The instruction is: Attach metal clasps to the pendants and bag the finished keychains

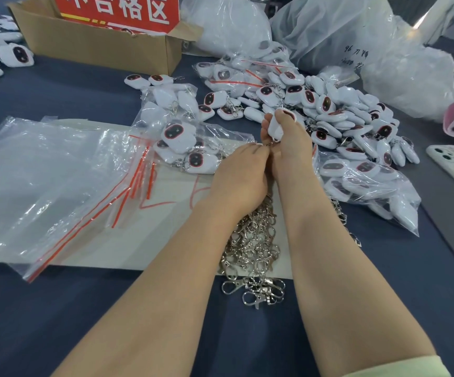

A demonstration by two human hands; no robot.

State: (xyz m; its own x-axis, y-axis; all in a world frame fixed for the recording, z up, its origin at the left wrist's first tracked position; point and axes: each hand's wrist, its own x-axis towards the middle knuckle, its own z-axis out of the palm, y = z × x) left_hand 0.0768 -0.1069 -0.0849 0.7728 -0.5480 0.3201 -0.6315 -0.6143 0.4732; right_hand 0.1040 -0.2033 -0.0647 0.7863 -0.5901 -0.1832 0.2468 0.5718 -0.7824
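Just beyond clasp pile [253,240]: right hand [288,151] grip curled round white pendant [276,127]; left hand [239,175] grip pinching small metal clasp [269,144] at pendant's loop. Pendant likely light, hard, smooth: hold by edges, near loop.

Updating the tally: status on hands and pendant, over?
Right hand grips pendant. Left hand pinches clasp at its lower end. Clasp pile lies beneath both wrists.
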